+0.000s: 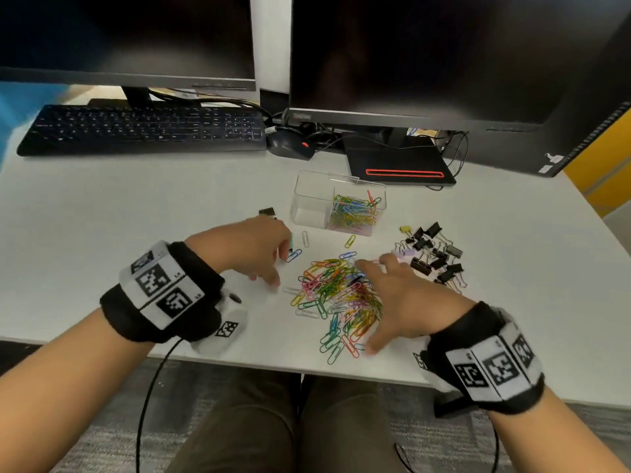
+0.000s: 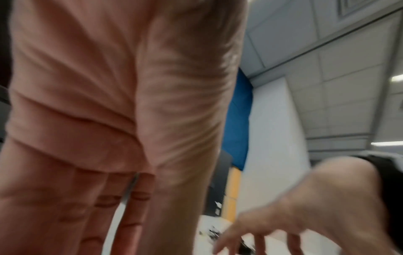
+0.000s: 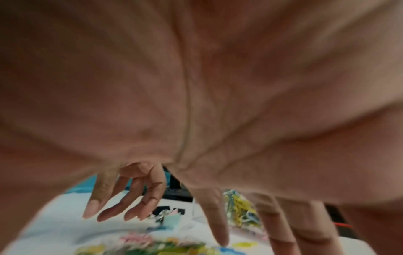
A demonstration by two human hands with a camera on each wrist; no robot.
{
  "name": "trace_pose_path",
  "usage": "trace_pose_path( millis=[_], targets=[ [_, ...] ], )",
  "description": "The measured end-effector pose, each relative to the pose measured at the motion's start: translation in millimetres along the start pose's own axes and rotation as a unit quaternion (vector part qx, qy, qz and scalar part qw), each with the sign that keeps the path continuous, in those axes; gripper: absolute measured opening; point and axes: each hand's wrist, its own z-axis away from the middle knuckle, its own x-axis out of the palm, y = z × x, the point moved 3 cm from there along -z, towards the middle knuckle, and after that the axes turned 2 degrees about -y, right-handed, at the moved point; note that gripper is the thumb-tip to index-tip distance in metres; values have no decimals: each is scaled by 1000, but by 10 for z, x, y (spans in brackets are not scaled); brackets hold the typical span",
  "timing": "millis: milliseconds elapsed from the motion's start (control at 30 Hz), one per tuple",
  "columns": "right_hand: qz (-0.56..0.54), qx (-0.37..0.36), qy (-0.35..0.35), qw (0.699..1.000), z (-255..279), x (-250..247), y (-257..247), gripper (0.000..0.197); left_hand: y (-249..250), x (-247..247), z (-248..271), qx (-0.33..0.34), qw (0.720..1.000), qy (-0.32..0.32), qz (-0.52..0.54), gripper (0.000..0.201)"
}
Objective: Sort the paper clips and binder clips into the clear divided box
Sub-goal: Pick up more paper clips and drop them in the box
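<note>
A heap of coloured paper clips [image 1: 336,295] lies on the white desk [image 1: 136,233]. Behind it stands the clear divided box [image 1: 309,199]; its right compartment holds paper clips [image 1: 355,211] and its left one looks empty. Black and pastel binder clips [image 1: 433,254] are piled at the right. My left hand [image 1: 269,271] hovers at the heap's left edge, fingers pointing down and holding nothing. My right hand [image 1: 375,295] is spread over the heap's right side, fingers straight [image 3: 220,224]. In the right wrist view a pale green binder clip [image 3: 172,219] sits near the left hand [image 3: 124,198].
A single black binder clip [image 1: 268,212] lies just beyond my left hand. A few stray paper clips [image 1: 350,241] lie between heap and box. Keyboard [image 1: 143,128], mouse [image 1: 290,145] and monitor base [image 1: 399,162] line the back. The desk's front edge [image 1: 273,365] is close to the heap.
</note>
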Motion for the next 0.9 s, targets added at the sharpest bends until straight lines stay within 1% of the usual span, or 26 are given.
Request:
trace_pose_path(
  millis=[67,133,200,300,367,400,467,500,533,567,633,667,700,733,833,867,900],
  targets=[
    [15,6,-6,1000,-27,86,-15,132,159,136,16,16,998,-45,-41,49],
    [13,7,7,1000,-107,135,-45,130,316,248,10,37,994,-67,-78,51],
    [-9,2,34,999,-191,116,-76,118,446,331,-41,61,989,-51,-126,47],
    [-38,-5,70,997,-294,-5,-78,94,597,381,-138,89,982,-3,-165,36],
    [-37,-2,82,996,-344,-91,-49,85,660,341,-179,105,981,31,-160,27],
    [-26,-1,83,996,-360,-121,-31,87,664,294,-187,109,983,47,-143,23],
    [5,-10,71,997,-389,-157,-7,97,622,146,-189,109,987,78,-85,18],
    [14,-20,63,998,-399,-167,-4,100,588,48,-187,108,987,104,-58,20],
    [18,-31,59,998,-411,-169,-5,99,552,-66,-176,106,984,140,-37,21],
    [18,-41,58,997,-420,-172,-12,94,513,-190,-159,103,977,187,-22,21],
    [13,-56,75,996,-446,-185,-26,75,420,-432,-149,83,953,291,-9,24],
    [12,-61,87,994,-460,-197,-34,64,367,-529,-163,73,943,324,-6,28],
    [12,-62,95,993,-470,-208,-38,54,306,-605,-197,65,939,336,-5,36],
    [12,-63,102,993,-478,-218,-38,46,233,-650,-274,57,943,328,-5,46],
    [-9,-53,123,991,-488,-252,-1,28,91,-650,-473,34,968,239,-67,82],
    [-18,-52,133,990,-489,-265,19,23,72,-621,-518,33,972,217,-85,88],
    [-28,-52,142,988,-490,-283,41,19,74,-594,-539,29,975,203,-88,88]
  ],
)
